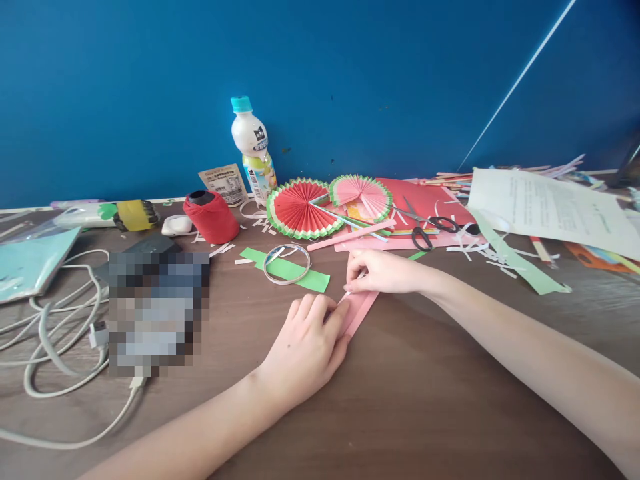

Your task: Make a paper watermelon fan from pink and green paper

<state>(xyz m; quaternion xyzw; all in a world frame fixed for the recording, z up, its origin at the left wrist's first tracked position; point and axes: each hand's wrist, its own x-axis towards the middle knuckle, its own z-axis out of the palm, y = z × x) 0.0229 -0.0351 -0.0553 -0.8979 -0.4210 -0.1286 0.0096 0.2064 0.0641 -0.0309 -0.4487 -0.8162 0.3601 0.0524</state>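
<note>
A narrow pink paper strip [361, 311] lies slantwise on the brown table between my hands, with a raised or folded edge along its left side. My left hand [311, 343] presses the lower part of the strip, its fingers bent together over that edge. At the strip's upper end, my right hand [383, 270] pinches the same edge between thumb and curled fingers. Just beyond, a roll of clear tape [267, 267] rests on a green paper strip [316, 280]. Black-handled scissors [423, 223] lie open behind my right hand.
Two pleated paper fans, one red [303, 208] and one pink [361, 193], lie near the blue wall. A bottle [255, 150] and a red roll [213, 218] stand left of them. White cables [45, 333] coil at the left; printed paper [545, 207] lies right.
</note>
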